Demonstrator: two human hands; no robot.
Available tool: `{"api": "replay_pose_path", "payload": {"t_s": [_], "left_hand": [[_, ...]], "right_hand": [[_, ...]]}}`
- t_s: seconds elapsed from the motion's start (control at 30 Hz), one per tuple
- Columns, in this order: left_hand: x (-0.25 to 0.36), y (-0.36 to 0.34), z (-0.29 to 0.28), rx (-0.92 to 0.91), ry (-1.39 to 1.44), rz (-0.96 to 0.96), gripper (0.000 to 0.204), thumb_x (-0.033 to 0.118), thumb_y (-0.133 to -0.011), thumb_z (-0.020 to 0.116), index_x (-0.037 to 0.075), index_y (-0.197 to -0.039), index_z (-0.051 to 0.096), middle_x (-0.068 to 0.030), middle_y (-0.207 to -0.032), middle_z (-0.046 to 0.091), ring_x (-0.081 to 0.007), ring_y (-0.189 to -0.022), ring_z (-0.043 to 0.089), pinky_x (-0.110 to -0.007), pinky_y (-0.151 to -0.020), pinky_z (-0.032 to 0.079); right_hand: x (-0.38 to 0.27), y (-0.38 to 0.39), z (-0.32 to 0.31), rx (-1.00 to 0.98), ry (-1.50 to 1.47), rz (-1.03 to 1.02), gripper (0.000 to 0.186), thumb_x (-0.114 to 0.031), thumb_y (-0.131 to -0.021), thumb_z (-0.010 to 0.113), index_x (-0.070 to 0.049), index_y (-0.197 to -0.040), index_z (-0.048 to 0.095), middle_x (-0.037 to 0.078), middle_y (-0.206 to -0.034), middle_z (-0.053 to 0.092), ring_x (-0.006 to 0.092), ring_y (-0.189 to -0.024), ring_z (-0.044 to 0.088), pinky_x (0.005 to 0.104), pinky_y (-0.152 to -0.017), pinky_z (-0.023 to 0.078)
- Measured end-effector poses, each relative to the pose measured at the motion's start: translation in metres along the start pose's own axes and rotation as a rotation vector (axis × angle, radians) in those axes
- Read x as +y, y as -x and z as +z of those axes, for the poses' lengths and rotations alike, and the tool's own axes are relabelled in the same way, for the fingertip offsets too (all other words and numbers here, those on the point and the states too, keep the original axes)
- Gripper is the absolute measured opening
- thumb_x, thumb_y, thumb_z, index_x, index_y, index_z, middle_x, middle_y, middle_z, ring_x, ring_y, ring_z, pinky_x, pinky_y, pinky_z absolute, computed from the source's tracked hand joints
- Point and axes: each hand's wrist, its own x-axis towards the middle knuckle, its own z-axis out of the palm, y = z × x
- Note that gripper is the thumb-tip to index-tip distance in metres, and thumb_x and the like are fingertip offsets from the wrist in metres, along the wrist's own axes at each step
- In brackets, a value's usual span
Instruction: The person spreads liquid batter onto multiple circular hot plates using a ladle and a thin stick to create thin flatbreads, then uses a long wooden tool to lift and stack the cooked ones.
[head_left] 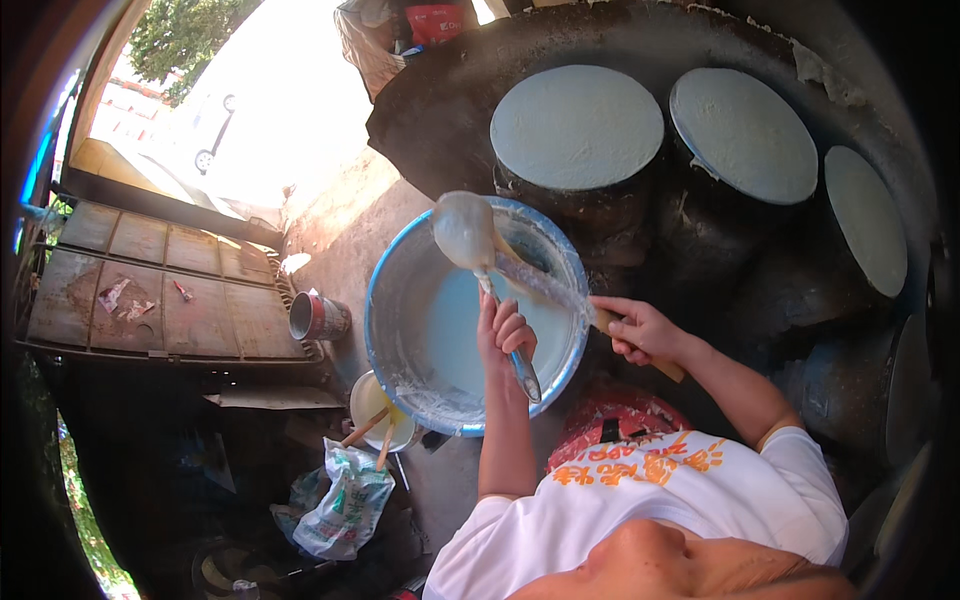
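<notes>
My left hand (pixel 507 330) is wrapped round the metal handle of a ladle, raised over a wide tub (pixel 376 300) with a blue rim. Pale, wet batter coats the ladle's bowl (pixel 464 230). In my right hand (pixel 648 332) is a wooden spreader (pixel 545 281), its handle angled down to the right and its batter-smeared blade reaching over the tub, close to the ladle; whether they touch, I cannot tell. Thin pale batter (pixel 455 325) lies inside the tub. Beyond stand round griddles, each covered with a pale layer: one (pixel 578 127), another (pixel 744 135) and a third (pixel 866 220).
A dark curved hood-like surface (pixel 430 120) runs behind the griddles. Left of the tub are a small bucket (pixel 320 316), a white bucket (pixel 366 398) with wooden handles in it, and a plastic bag (pixel 345 500). A tiled metal rack (pixel 165 290) stands farther left.
</notes>
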Motion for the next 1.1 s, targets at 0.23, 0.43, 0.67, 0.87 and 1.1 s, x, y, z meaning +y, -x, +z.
{"api": "replay_pose_path", "payload": {"t_s": [0.23, 0.43, 0.67, 0.87, 1.1], "left_hand": [[-0.020, 0.005, 0.192, -0.401, -0.421, -0.089, 0.036, 0.027, -0.098, 0.033, 0.006, -0.068, 0.035, -0.0006, -0.058, 0.032, -0.0054, -0.036, 0.030, -0.018, -0.029, 0.031], [0.023, 0.028, 0.206, -0.395, -0.297, -0.247, 0.037, 0.028, -0.097, 0.036, 0.009, -0.065, 0.032, 0.0019, -0.054, 0.032, -0.0057, -0.035, 0.032, -0.019, -0.030, 0.033], [-0.010, 0.038, 0.126, 0.201, -0.107, -0.420, 0.034, 0.029, -0.097, 0.034, 0.010, -0.069, 0.036, 0.0029, -0.052, 0.029, -0.0063, -0.036, 0.029, -0.019, -0.034, 0.033], [-0.122, -0.069, 0.106, 0.418, 0.093, -0.781, 0.024, 0.028, -0.097, 0.036, 0.010, -0.086, 0.045, 0.0030, -0.051, 0.026, -0.0057, -0.037, 0.024, -0.019, -0.034, 0.028], [-0.373, -0.089, 0.026, 0.154, -0.122, -1.423, 0.015, 0.024, -0.097, 0.035, 0.012, -0.094, 0.043, 0.0032, -0.053, 0.028, -0.0038, -0.036, 0.026, -0.016, -0.032, 0.025]], "right_hand": [[-0.112, 0.033, 0.075, -0.214, -0.155, -0.426, 0.044, -0.018, -0.094, 0.043, -0.019, -0.137, 0.034, 0.003, -0.059, 0.044, 0.0047, -0.040, 0.033, 0.0179, -0.036, 0.029], [-0.076, 0.005, 0.097, -0.246, -0.245, -0.487, 0.046, -0.022, -0.094, 0.043, -0.018, -0.139, 0.030, 0.005, -0.058, 0.045, 0.0059, -0.039, 0.034, 0.0182, -0.035, 0.029], [0.015, 0.073, 0.060, 0.109, -0.330, -0.396, 0.043, -0.020, -0.095, 0.038, -0.013, -0.137, 0.031, 0.004, -0.059, 0.047, 0.0062, -0.041, 0.038, 0.0188, -0.036, 0.031], [0.047, 0.116, 0.059, 0.617, -0.334, -0.514, 0.039, -0.020, -0.095, 0.040, -0.009, -0.132, 0.036, 0.002, -0.059, 0.049, 0.0073, -0.045, 0.045, 0.0208, -0.039, 0.037], [0.073, 0.288, -0.001, 1.669, 0.102, -0.882, 0.040, -0.014, -0.088, 0.056, -0.003, -0.125, 0.047, 0.003, -0.074, 0.057, 0.0055, -0.058, 0.048, 0.0216, -0.053, 0.041]]}}
